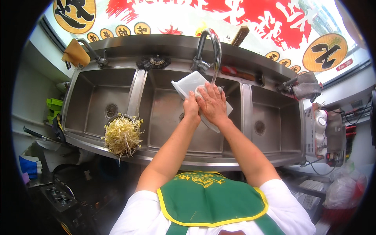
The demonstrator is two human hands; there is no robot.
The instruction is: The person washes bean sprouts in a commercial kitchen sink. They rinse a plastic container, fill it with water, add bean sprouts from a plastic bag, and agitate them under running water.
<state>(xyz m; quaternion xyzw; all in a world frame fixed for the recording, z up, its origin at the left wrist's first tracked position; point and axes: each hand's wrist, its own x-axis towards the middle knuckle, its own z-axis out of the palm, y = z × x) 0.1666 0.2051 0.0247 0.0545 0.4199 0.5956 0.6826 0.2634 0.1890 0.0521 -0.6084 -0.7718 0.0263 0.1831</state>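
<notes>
Below the running curved faucet (217,47), both my hands meet over the middle sink basin (164,129). A translucent white plastic container (191,80) is tilted there, its far part to the upper left and its near edge below my wrists. My left hand (191,107) grips this container at its side, thumb up, its fingers mostly hidden. My right hand (213,102) lies over a whitish rounded object (199,90), fingers curved across it; most of this object is covered, so its kind is unclear. The two hands touch at the thumbs.
Bean sprouts (122,135) heap over a bowl on the divider's front end. A left basin (97,108) and a right basin (270,117) flank the middle one. Behind lie a drain strainer (157,60) and a red-handled brush (238,73). A dish rack (311,129) stands right.
</notes>
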